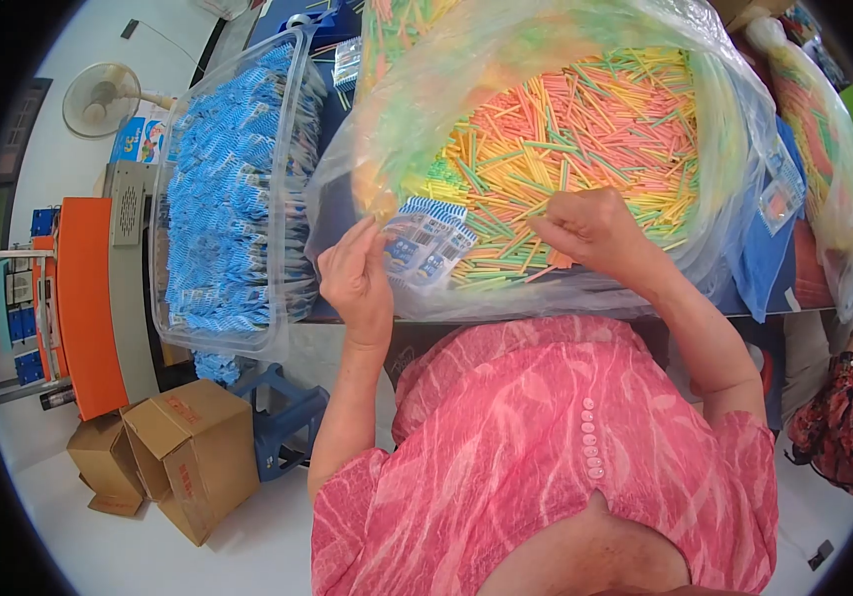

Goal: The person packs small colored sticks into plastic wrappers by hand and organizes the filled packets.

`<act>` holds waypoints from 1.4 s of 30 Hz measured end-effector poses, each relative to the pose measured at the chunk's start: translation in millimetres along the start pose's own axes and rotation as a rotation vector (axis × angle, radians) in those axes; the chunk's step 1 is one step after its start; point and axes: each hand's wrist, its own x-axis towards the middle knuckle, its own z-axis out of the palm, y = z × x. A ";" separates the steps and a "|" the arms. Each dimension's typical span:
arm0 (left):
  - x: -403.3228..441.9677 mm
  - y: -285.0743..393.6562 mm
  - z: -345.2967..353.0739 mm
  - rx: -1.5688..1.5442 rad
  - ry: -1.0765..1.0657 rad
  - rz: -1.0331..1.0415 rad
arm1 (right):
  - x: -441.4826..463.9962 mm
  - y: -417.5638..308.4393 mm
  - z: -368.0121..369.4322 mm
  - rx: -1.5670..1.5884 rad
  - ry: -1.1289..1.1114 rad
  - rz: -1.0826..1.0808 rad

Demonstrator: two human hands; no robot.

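Observation:
My left hand [357,273] is closed, with thumb and fingers pinched at the left side of a small clear plastic packet [428,244] with blue-and-white striped edging and blue print. The packet lies tilted over the near left rim of a large clear plastic bag [387,119]. Inside the bag is a heap of thin straw-like sticks [585,119] in pink, yellow, orange and green. Above the near part of the heap, my right hand [595,233] is closed with its fingers curled in. What it holds, if anything, is hidden; an orange bit shows just below it.
A clear plastic tub [292,199] full of blue striped packets [223,189] stands on the left. Cardboard boxes [193,447] and a blue stool [287,417] are on the floor. Another filled bag [824,149] and a person in dark red patterned clothing [844,427] are at right.

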 end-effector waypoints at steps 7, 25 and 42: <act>5.0 23.7 -7.5 -0.466 -0.158 -0.501 | 38.2 -22.8 9.7 0.377 -0.288 0.197; 23.3 10.3 -4.0 0.068 -0.038 0.204 | 46.4 -13.8 28.8 0.202 -0.288 0.073; 11.6 68.0 23.2 -0.632 -0.417 -0.226 | 4.8 -3.9 -28.3 0.354 -0.428 0.298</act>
